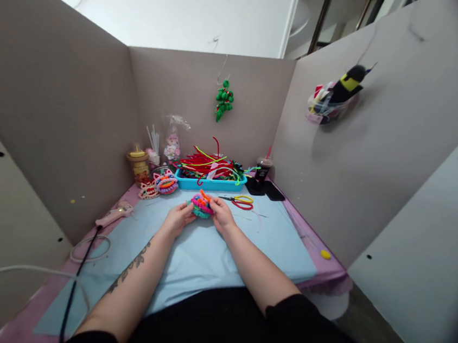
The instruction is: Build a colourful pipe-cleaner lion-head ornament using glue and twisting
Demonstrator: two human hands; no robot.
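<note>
Head view: a blue cloth (pixel 277 253) underlies a blue tray (pixel 211 185) of fuzzy stems (pixel 205 164). Nearer, beside scissors (pixel 234 200), the left hand (pixel 178 218) and right hand (pixel 223 215) pinch opposite sides of a multicoloured fuzzy piece (pixel 202 205), over the cloth. Overly hard finger pressure could crush its loops; a rightward swerve could knock the scissors.

From my head, forward and down
It looks across my left hand (pixel 177 219) and right hand (pixel 222 215) toward the back partition (pixel 172 89).
</note>
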